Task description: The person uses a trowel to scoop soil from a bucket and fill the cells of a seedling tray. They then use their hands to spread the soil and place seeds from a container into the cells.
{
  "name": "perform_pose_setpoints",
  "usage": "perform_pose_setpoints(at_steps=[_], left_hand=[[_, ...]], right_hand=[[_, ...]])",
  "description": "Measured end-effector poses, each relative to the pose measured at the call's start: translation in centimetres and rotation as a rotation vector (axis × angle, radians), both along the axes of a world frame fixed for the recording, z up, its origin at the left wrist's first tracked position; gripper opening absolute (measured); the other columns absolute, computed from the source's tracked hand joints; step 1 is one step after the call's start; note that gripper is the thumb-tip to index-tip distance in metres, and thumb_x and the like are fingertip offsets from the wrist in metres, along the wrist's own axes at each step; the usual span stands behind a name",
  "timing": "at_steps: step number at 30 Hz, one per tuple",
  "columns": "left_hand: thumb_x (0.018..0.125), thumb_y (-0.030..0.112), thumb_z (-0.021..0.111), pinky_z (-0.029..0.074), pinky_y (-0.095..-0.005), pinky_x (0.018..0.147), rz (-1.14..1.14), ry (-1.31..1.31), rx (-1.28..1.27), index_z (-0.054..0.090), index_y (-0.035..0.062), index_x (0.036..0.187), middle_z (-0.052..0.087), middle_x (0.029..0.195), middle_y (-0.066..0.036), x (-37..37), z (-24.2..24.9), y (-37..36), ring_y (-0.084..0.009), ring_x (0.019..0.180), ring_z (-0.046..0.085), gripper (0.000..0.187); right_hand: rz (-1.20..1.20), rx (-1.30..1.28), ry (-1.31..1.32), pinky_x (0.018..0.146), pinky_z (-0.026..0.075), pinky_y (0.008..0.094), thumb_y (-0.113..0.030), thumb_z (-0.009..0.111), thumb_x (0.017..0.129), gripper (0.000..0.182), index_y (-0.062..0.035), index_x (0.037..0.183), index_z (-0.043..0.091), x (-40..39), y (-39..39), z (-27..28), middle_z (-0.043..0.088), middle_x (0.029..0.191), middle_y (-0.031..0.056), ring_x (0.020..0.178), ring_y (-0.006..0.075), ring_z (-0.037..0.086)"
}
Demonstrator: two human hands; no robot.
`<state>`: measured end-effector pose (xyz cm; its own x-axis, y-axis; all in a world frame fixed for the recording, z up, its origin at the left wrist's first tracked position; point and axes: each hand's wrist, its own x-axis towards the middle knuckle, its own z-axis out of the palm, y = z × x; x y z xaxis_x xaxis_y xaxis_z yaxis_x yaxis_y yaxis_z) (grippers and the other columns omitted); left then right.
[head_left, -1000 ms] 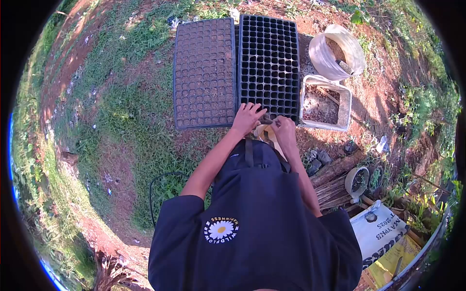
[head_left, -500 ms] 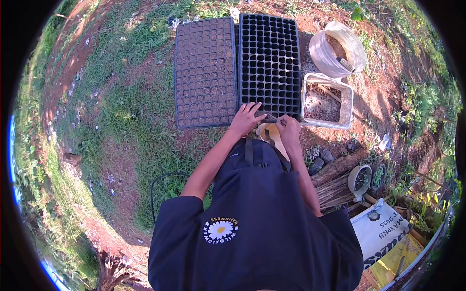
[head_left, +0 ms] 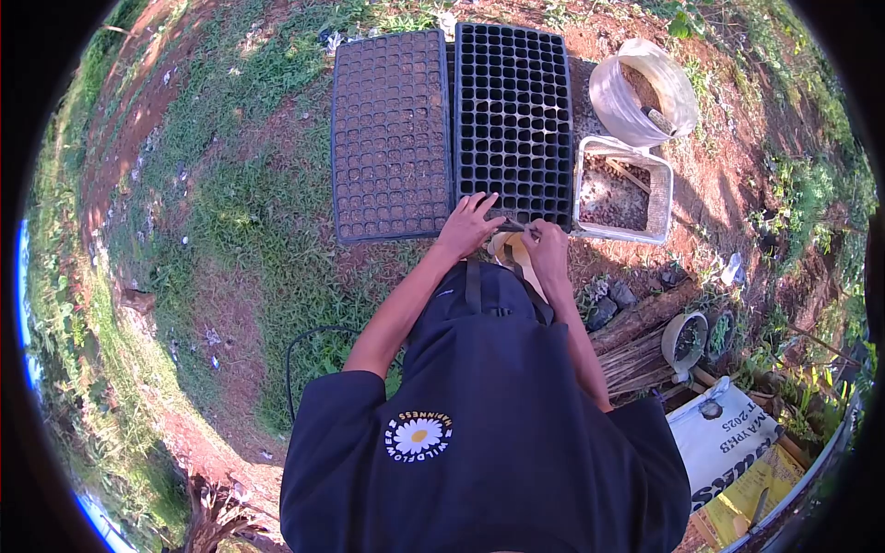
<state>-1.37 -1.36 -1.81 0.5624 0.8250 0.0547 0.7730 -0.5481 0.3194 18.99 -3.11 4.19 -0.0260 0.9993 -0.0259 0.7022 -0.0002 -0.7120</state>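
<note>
The dark tray point(head_left: 513, 120) is lying on the ground just ahead of the person, its open cells showing black and its near rim running under the hands. The left hand point(head_left: 468, 227) is resting at its 7 o'clock corner, fingers spreading over the nearest cells. The right hand point(head_left: 548, 244), between 5 and 6 o'clock, is closing its fingers on what looks like a thin piece point(head_left: 516, 223). The hands are staying apart, with this piece bridging the gap; whether the left thumb is pressing on it, I cannot tell.

Compared with a second ago, the right hand is sitting slightly further toward 3 o'clock, and the piece is showing as a thinner line. The cells are looking the same, so the work seems to be centring on that small piece at the rim.

At 9 o'clock, a soil-filled tray point(head_left: 387, 237) is lying alongside. At 4 o'clock, a white box point(head_left: 659, 198) is holding reddish bits and a stick point(head_left: 627, 175); between 2 and 3, a round bucket point(head_left: 678, 101) is standing beyond it. Further out, toward 5, a log point(head_left: 645, 318) is lying.
</note>
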Motion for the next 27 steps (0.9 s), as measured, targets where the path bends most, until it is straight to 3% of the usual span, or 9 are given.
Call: perform_pose_setpoints(at_steps=[2,12,27], left_hand=[[0.088,0.026,0.069,0.036,-0.0487,0.108,-0.009,-0.010,0.027,0.065,0.0257,0.127,0.044,0.149,-0.012,0.1,0.0,0.0,-0.0336,0.135,0.042,0.040],[0.088,0.028,0.068,0.036,-0.0477,0.108,0.015,-0.028,0.051,0.065,0.0252,0.128,0.045,0.148,-0.011,0.3,-0.2,0.2,-0.0327,0.133,0.043,0.040],[0.085,0.028,0.069,0.037,-0.0447,0.108,-0.051,-0.022,0.073,0.070,0.0200,0.117,0.038,0.153,-0.013,0.5,0.9,0.4,-0.0316,0.131,0.043,0.034]], right_hand=[[0.014,0.020,-0.060,0.074,0.052,0.0424,-0.007,0.070,0.078,0.014,0.0037,0.086,0.068,0.1,0.1,-0.1,0.068,0.080,0.0197,0.079,0.0348,0.066],[0.007,0.044,-0.057,0.071,0.051,0.0428,-0.008,0.070,0.080,0.013,0.0037,0.084,0.066,0.0,0.4,-0.3,0.067,0.077,0.0194,0.076,0.0349,0.065],[-0.056,0.075,0.013,0.067,0.052,0.0379,-0.009,0.071,0.084,0.016,0.0037,0.093,0.070,1.6,0.4,-0.7,0.069,0.080,0.0197,0.072,0.0293,0.068]])
